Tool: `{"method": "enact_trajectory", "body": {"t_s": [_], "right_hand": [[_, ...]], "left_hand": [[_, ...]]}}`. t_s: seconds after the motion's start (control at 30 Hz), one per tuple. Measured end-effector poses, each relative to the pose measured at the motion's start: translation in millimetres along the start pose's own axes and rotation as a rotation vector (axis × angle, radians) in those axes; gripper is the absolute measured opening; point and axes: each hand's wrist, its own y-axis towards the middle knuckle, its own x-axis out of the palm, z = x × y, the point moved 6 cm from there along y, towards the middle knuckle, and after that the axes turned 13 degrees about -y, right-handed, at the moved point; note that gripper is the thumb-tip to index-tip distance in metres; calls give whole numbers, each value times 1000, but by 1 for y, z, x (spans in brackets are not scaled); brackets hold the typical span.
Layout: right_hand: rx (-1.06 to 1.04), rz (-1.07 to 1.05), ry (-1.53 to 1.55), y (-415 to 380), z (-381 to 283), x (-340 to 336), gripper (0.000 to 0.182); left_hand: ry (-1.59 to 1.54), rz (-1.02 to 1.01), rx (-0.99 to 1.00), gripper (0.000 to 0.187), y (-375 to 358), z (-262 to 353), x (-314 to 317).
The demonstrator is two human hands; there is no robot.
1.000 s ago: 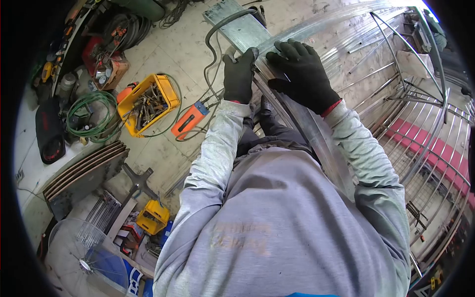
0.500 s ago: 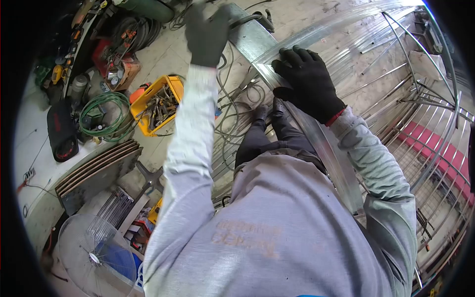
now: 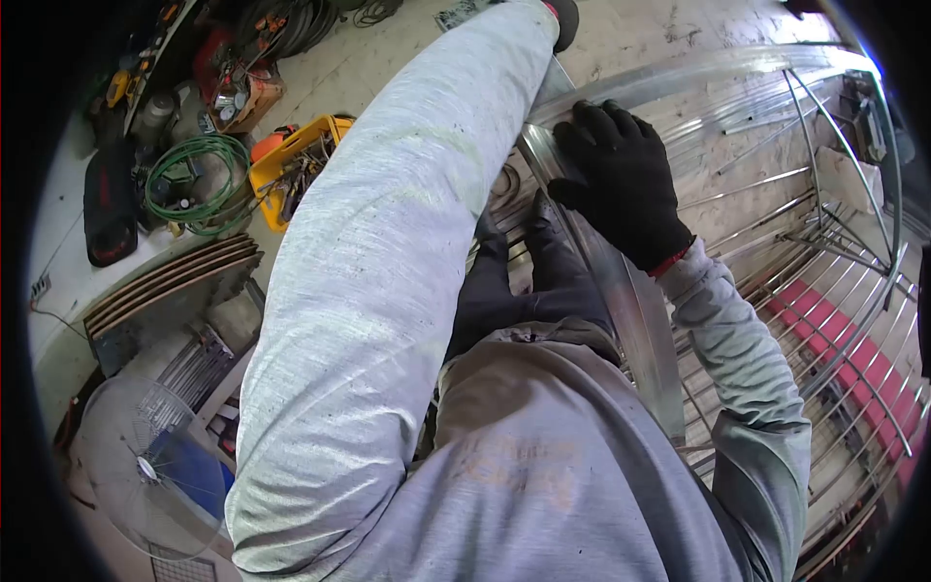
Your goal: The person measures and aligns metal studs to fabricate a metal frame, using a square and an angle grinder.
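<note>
My right hand (image 3: 626, 184), in a black glove with a red cuff edge, is on the corner of a shiny metal frame (image 3: 635, 330). Its fingers bend over the bar there and its thumb lies on the near side. From that corner a curved flat metal bar (image 3: 698, 78) runs off to the right. Of my left hand (image 3: 566, 27), only a dark gloved bit shows at the top edge, past the far end of the frame. The grey sleeve (image 3: 388, 262) hides much of the middle, and the left fingers are out of sight.
A yellow crate (image 3: 281, 175) of tools and a coiled green hose (image 3: 199, 184) lie on the left floor. Stacked boards (image 3: 175, 291) and a fan (image 3: 145, 470) stand nearer me. Metal rods (image 3: 824, 320) and a pink strip (image 3: 834, 339) are at right.
My left arm has swung right and forward across the view, taking the hand to the top edge. My right hand stays at the frame's corner. The view has shifted slightly.
</note>
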Motion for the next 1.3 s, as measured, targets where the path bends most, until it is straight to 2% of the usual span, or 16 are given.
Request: {"method": "enact_trajectory", "body": {"t_s": [0.13, 0.2, 0.3, 0.37, 0.4, 0.43, 0.47, 0.57, 0.63, 0.7, 0.77, 0.83, 0.87, 0.93, 1.1, 1.3], "right_hand": [[-30, -14, -25, 4, -3, -3, 58], [-41, -7, -43, 5, -3, -3, 57], [-43, -2, -74, 5, -5, -3, 57], [-41, -6, -102, 4, -6, -1, 58], [-48, -14, -103, 4, -5, 1, 59], [-56, -20, -106, 4, -4, 1, 60], [-63, -21, -111, 5, -4, 0, 60], [-79, -75, -126, 6, -5, 0, 61], [-117, -45, -129, 5, -8, -3, 60], [-127, -52, -132, 6, -7, -3, 59], [-139, -60, -135, 6, -7, -2, 59], [-150, -48, -136, 6, -7, -2, 60], [-155, -49, -141, 7, -6, -2, 60], [-148, -79, -155, 6, -6, -1, 61], [-141, -139, -147, 11, -8, -3, 65], [-150, -132, -150, 11, -8, -7, 66]], "left_hand": [[-66, 68, 38, 56, 0, -5, -10], [-232, 237, 77, 54, -6, -15, -26], [-717, 767, 30, 55, -68, -45, -69], [-987, 953, 312, 45, -126, -72, -78], [-1216, 721, 122, 35, -172, -75, -81], [-1326, 794, 317, 27, -193, -93, -64], [-1837, 771, 329, 17, -222, -97, -38], [-1729, 928, -130, 37, -334, -85, 16], [-1416, 726, -382, 40, -393, -82, 63], [-1571, 635, -456, 41, -429, -65, 126], [-2271, 975, -440, 41, -447, -26, 138], [-2830, 1092, -585, 39, -467, 9, 147], [-1926, 932, -447, 42, -490, 4, 152], [-1051, 697, -295, 44, -507, 28, 144], [-1369, 690, -435, 46, -535, 36, 136], [-1262, 623, -459, 59, -546, 43, 134]]}}
